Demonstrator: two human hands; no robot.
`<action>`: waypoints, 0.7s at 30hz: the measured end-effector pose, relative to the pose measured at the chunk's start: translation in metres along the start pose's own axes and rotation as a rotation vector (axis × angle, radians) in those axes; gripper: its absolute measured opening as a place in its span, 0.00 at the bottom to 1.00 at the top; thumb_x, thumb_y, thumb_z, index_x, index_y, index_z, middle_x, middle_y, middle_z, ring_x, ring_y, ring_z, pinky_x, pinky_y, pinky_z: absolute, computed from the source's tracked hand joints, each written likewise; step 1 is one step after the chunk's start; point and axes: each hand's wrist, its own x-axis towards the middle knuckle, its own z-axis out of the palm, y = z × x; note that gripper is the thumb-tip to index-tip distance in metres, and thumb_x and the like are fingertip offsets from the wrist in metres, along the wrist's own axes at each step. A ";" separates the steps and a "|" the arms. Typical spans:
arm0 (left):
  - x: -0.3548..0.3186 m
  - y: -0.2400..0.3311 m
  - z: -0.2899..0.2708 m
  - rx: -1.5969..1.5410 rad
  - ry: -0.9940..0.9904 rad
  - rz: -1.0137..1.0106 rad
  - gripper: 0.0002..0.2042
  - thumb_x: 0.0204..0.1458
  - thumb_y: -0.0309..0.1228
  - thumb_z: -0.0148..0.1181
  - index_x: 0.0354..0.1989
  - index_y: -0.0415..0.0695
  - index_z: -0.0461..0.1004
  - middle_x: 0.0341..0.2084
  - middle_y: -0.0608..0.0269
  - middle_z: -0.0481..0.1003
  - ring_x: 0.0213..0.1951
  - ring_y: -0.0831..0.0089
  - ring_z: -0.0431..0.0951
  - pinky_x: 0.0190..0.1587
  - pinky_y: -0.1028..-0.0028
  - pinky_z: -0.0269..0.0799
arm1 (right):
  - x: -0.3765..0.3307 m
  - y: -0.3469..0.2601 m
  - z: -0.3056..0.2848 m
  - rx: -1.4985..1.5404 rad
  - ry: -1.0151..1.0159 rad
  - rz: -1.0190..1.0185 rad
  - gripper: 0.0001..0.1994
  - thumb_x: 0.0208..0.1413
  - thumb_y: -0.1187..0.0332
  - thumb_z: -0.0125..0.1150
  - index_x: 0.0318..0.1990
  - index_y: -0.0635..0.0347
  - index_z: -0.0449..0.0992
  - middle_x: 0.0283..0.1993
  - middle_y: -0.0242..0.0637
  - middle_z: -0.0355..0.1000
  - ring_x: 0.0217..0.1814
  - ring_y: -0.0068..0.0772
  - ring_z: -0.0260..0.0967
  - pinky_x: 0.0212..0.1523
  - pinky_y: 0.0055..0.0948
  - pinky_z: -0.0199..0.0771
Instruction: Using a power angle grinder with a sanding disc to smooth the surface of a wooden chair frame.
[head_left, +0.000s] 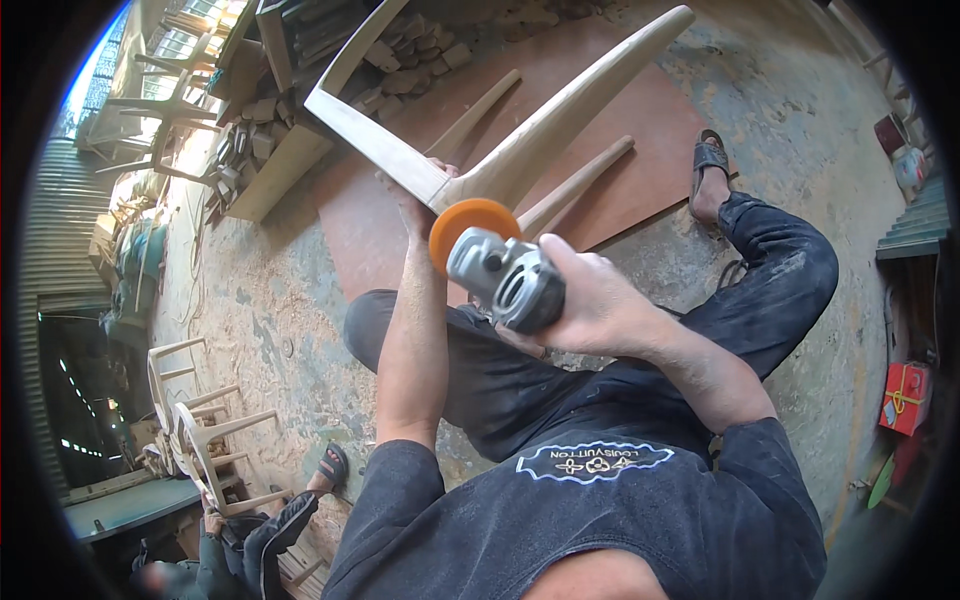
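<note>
A pale bare-wood chair frame [555, 120] is tilted in front of me, its legs pointing away over the floor. My left hand [413, 208] grips it from below near a corner joint, with part of the fingers hidden behind the wood. In my right hand [603, 300] is a grey angle grinder [508, 283], held by its body. The grinder's orange disc [466, 222] is at that same joint, close by my left hand; whether it touches the wood I cannot tell.
Beneath the frame a reddish-brown board [650, 120] lies on the dusty floor. Wood offcuts [400, 65] are piled behind it. More chair frames [165, 115] stand at the far left. At lower left another person [235, 555] holds a chair frame [195, 440]. A red box [905, 398] is at right.
</note>
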 end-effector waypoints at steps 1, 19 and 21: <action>0.001 0.001 -0.003 0.002 -0.032 0.000 0.44 0.54 0.79 0.38 0.44 0.42 0.67 0.33 0.57 0.72 0.35 0.61 0.76 0.41 0.60 0.77 | 0.001 -0.001 0.000 -0.004 0.001 -0.001 0.34 0.42 0.61 0.83 0.52 0.62 0.67 0.43 0.48 0.80 0.50 0.40 0.82 0.49 0.38 0.81; 0.007 -0.004 -0.023 0.007 -0.088 -0.058 0.48 0.51 0.82 0.34 0.47 0.41 0.69 0.34 0.53 0.76 0.37 0.60 0.78 0.42 0.63 0.79 | 0.002 -0.015 -0.018 -0.021 -0.067 0.031 0.32 0.43 0.61 0.80 0.52 0.63 0.66 0.46 0.54 0.79 0.51 0.52 0.81 0.54 0.43 0.80; 0.004 -0.007 -0.012 0.008 -0.050 -0.041 0.48 0.51 0.82 0.34 0.47 0.40 0.69 0.34 0.54 0.76 0.37 0.60 0.78 0.43 0.63 0.79 | 0.005 -0.004 -0.031 -0.023 0.016 -0.009 0.33 0.43 0.62 0.79 0.53 0.63 0.66 0.46 0.53 0.79 0.52 0.51 0.81 0.53 0.42 0.80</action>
